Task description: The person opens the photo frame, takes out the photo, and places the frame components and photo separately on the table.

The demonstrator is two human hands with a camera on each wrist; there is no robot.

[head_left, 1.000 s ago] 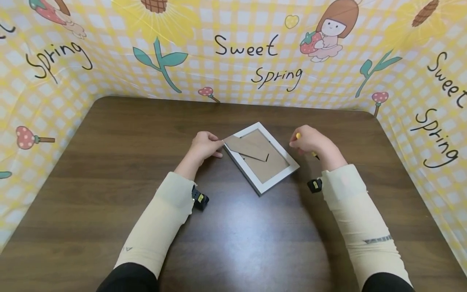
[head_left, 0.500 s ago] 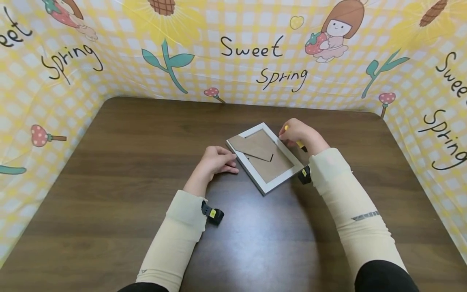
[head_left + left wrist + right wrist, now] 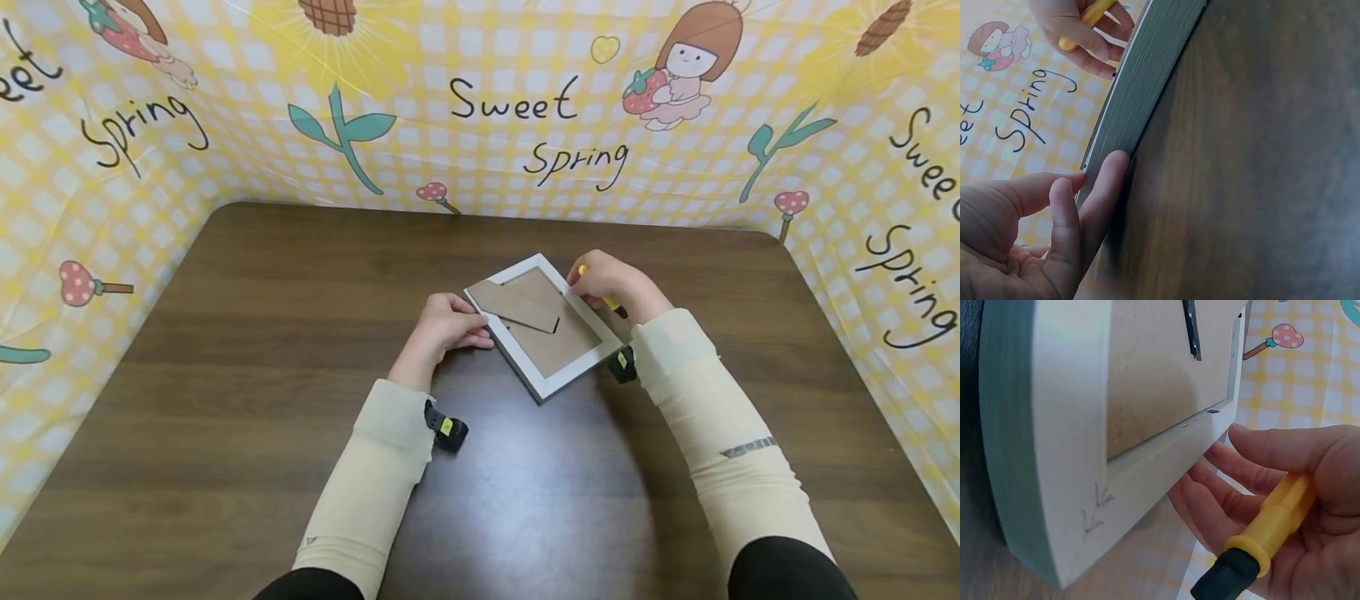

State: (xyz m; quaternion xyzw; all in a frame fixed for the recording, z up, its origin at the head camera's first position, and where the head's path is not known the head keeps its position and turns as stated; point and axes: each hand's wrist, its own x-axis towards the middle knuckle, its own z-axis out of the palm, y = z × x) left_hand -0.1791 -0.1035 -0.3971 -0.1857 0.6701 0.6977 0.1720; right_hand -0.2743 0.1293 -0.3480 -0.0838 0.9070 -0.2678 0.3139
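A picture frame point(image 3: 573, 367) with a pale rim lies back up on the table, turned like a diamond. Its brown backing board point(image 3: 1147, 381) carries a folded stand leg point(image 3: 517, 304). My left hand point(image 3: 448, 323) grips the lower-left side, the thumb at the upper edge and a finger against the greenish-grey side face point(image 3: 1141, 94). At the upper-right side, my right hand point(image 3: 611, 282) has its thumb and fingertips on the rim. That same hand holds a yellow-handled tool with a black end point(image 3: 1272, 519) across its palm. The fingers under the rim are partly hidden.
The brown wooden table point(image 3: 247, 417) extends around the frame on all sides. A yellow checked cloth point(image 3: 465, 50) with printed flowers and lettering rises behind it and along both sides. Small black cameras point(image 3: 451, 433) sit on both wrists.
My right hand has come left from beside the frame to its upper-right side, still holding the yellow tool. My left hand has slid down from the left corner along the side.
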